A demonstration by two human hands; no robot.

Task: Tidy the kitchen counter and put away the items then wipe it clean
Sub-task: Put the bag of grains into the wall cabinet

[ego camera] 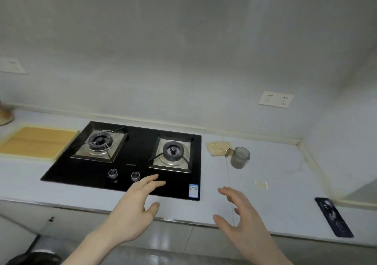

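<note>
Hands first — both hover over the front edge of the bench (275, 175), holding nothing. The left hand (132, 213) has its fingers (153, 180) stretched out loosely over the near edge of the hob (126, 158), the right hand (240, 220) is spread and relaxed just right of it.

Looks to me like the tidy-up step, not the wipe yet, since stuff is still sitting out. A cup (239, 157) stands upright right of the hob, well past the right hand, with its handle sticking out to the left. Just beside it, maybe touching, lies a beige cloth (218, 148) flat on the bench. A dark flat strip (333, 216) lies near the front right corner — long axis running from back-left to front-right, near end pointing at the person. There's also a small pale pad (261, 184) between cup and strip, and a board (34, 141) left of the hob.

My guess for the next move: reach the right hand forward for the cup, coming in from the handle side or just wrapping the body.
</note>
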